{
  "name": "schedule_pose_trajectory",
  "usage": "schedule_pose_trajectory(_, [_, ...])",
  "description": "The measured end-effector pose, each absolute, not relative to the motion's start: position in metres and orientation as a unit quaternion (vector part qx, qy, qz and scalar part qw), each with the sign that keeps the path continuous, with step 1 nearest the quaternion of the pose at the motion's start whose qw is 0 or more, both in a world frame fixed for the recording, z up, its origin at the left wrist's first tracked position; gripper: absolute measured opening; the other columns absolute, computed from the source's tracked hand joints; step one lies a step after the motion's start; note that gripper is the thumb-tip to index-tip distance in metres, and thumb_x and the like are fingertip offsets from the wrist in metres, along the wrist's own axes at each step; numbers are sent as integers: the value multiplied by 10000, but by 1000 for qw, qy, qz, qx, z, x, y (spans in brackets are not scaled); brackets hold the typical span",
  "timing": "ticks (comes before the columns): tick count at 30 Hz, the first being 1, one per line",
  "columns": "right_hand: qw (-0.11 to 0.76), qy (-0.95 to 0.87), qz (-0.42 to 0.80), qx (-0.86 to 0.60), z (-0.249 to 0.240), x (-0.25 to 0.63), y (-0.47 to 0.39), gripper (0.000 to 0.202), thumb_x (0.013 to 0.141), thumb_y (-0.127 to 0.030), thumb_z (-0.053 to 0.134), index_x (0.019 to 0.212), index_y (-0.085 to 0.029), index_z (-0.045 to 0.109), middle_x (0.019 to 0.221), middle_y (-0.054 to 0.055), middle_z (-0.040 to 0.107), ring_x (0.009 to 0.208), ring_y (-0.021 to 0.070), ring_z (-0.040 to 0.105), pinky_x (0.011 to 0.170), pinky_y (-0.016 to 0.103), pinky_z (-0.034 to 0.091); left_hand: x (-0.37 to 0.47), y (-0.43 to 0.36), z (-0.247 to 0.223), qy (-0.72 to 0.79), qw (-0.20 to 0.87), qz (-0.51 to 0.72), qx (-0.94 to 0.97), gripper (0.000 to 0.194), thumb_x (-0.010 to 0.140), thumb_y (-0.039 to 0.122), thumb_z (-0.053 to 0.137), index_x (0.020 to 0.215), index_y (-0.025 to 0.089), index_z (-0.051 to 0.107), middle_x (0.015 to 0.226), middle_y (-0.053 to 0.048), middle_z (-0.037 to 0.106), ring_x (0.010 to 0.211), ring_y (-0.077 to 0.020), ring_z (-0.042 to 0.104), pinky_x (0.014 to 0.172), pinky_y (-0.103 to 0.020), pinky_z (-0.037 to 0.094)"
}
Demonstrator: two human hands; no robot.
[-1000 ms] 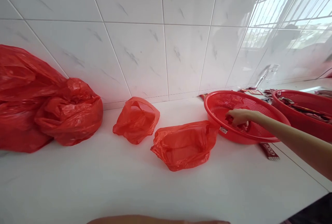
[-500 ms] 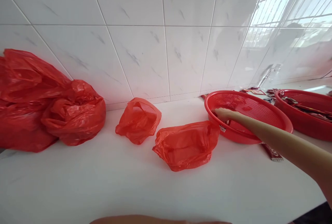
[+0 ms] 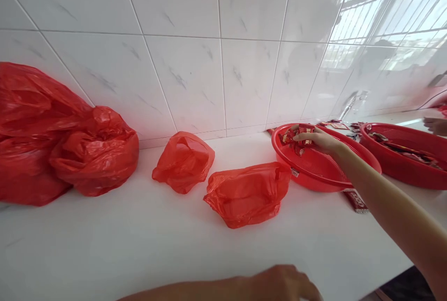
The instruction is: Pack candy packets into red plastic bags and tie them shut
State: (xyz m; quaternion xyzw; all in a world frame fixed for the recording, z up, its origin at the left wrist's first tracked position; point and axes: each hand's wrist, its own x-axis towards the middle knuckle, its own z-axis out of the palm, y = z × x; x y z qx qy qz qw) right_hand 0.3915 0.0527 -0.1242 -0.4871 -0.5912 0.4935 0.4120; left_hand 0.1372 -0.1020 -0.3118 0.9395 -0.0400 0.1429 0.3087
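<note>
My right hand (image 3: 316, 137) is closed around several small red wrapped candies (image 3: 302, 137), just above the red plastic basket (image 3: 293, 181) with mesh sides. Its arm crosses over the basket's near rim. My left hand (image 3: 282, 283) is low at the bottom edge of the view, over the white counter, with its back showing; its fingers are mostly cut off. Left of the basket stands a red plastic bag (image 3: 244, 203) with its mouth spread open. Behind it sits a smaller open red bag (image 3: 185, 163).
Big filled red bags (image 3: 94, 152) stand against the tiled wall at left. A second red basket (image 3: 391, 166) of packets is at right, near another person's hand (image 3: 436, 125). A dark red packet (image 3: 356, 201) lies by the first basket; small packets lie behind.
My right hand has come up from inside the basket with the candies in it. My left hand has risen into view at the bottom. Another person's hand now shows at far right.
</note>
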Motion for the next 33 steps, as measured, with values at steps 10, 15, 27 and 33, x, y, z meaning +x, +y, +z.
schedule_pose_trajectory(10, [278,-717,520,-371,-152,294,9,255,738,-282,792,970,-186,752,870,30,731,772,182,664,689,284,537,66,-61,-224,348,124,202,907,237,952,297,555,1080,167,706,1090,-115,712,986,-279,658,885,-429,534])
schedule_pose_trajectory(15, [267,-750,436,-419,-190,259,12,226,707,-254,785,924,-199,755,832,9,700,729,168,623,645,274,505,50,-62,-230,376,179,158,895,212,949,282,544,1027,188,717,892,-71,741,836,-247,693,794,-375,548])
schedule_pose_trajectory(27, [397,-572,558,-452,-210,258,-8,331,744,-445,825,921,-202,688,771,-1,691,704,178,663,687,322,554,52,-25,-231,442,276,281,806,183,903,172,544,1029,180,678,933,-74,712,841,-215,696,742,-331,573])
schedule_pose_trajectory(33, [406,-576,554,-444,-220,263,-10,269,801,-439,786,879,-191,717,759,12,710,717,170,659,698,301,541,71,-10,-233,445,276,263,810,368,837,82,566,1188,170,636,1143,-117,683,1033,-257,684,870,-378,579])
